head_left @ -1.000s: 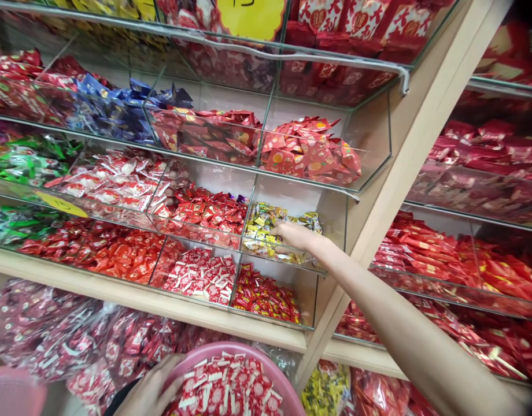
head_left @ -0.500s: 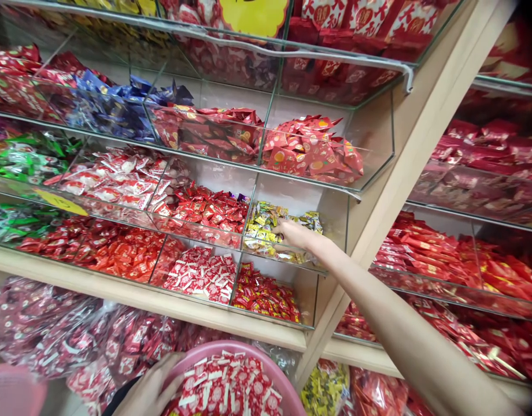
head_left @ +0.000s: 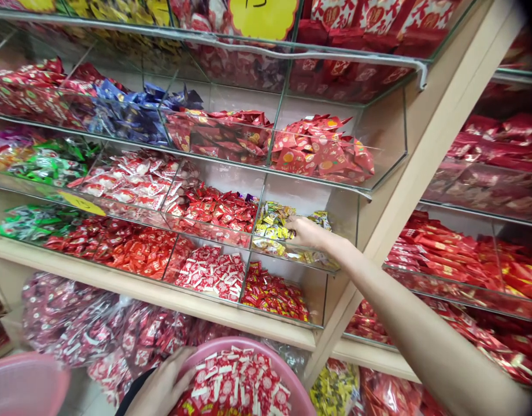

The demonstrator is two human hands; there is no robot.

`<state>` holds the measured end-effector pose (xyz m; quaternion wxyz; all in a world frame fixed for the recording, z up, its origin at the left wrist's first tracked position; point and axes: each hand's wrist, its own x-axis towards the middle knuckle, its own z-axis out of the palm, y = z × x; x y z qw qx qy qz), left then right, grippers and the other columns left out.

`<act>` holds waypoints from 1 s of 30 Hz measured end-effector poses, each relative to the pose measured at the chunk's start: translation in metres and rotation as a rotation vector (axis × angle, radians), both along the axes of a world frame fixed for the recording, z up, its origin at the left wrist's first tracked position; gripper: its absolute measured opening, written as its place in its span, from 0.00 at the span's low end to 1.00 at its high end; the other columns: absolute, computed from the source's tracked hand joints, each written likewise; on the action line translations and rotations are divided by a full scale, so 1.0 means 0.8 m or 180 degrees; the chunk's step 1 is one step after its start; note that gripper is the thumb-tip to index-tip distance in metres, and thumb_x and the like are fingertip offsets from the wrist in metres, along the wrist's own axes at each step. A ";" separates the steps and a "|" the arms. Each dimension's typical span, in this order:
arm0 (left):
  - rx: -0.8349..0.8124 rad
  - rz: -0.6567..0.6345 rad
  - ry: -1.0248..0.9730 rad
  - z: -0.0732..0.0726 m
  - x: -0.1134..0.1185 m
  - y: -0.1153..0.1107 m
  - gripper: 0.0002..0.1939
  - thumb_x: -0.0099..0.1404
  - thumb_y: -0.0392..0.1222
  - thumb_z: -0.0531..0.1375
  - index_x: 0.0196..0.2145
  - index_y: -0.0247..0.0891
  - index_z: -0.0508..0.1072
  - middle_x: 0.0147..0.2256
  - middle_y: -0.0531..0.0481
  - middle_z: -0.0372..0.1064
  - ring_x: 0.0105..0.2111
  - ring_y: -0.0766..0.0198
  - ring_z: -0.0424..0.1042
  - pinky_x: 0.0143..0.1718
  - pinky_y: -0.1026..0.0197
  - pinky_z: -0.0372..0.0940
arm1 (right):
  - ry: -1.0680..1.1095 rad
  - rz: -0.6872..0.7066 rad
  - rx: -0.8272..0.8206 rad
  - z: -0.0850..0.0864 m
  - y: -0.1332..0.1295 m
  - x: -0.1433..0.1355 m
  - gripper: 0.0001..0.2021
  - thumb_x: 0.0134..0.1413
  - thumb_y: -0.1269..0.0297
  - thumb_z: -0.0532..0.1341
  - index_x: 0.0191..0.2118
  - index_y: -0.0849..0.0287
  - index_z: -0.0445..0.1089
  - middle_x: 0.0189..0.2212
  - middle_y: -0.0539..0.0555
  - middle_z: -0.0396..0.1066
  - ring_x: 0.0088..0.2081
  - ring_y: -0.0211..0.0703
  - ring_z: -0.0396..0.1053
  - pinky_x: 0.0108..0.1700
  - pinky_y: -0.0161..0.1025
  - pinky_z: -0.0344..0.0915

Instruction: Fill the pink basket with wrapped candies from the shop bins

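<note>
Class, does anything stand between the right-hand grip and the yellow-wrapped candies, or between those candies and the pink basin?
Nothing visible separates the right-hand grip from the yellow-wrapped candies; it is inside their bin. Toward the pink basin, the clear front panel, the red candies below and the wooden ledge lie between.

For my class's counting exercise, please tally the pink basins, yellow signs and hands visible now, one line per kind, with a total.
Pink basins: 2
Yellow signs: 2
Hands: 2 (left hand, right hand)
Total: 6
</note>
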<state>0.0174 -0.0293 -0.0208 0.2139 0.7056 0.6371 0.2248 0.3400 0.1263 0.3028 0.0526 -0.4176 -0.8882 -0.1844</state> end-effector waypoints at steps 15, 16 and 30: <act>0.0114 -0.0238 -0.0082 0.020 0.006 -0.004 0.24 0.66 0.52 0.49 0.55 0.40 0.67 0.56 0.44 0.65 0.57 0.55 0.63 0.57 0.54 0.58 | 0.1016 0.0280 0.0143 0.049 -0.061 0.025 0.11 0.50 0.65 0.61 0.21 0.59 0.60 0.23 0.48 0.56 0.26 0.34 0.54 0.32 0.36 0.53; 0.0138 -0.0277 -0.0095 0.020 0.007 -0.004 0.24 0.66 0.52 0.49 0.55 0.40 0.67 0.55 0.44 0.66 0.56 0.55 0.64 0.57 0.55 0.58 | 0.1123 0.0354 0.0220 0.054 -0.072 0.027 0.12 0.51 0.64 0.61 0.21 0.58 0.60 0.23 0.48 0.56 0.26 0.34 0.53 0.31 0.36 0.52; 0.0265 -0.0381 -0.0193 0.028 0.014 -0.008 0.23 0.66 0.52 0.50 0.54 0.40 0.68 0.52 0.45 0.69 0.50 0.56 0.69 0.52 0.57 0.61 | 0.1936 0.0537 -0.2368 -0.179 -0.236 -0.076 0.04 0.53 0.67 0.59 0.29 0.59 0.69 0.29 0.49 0.65 0.31 0.38 0.61 0.34 0.36 0.58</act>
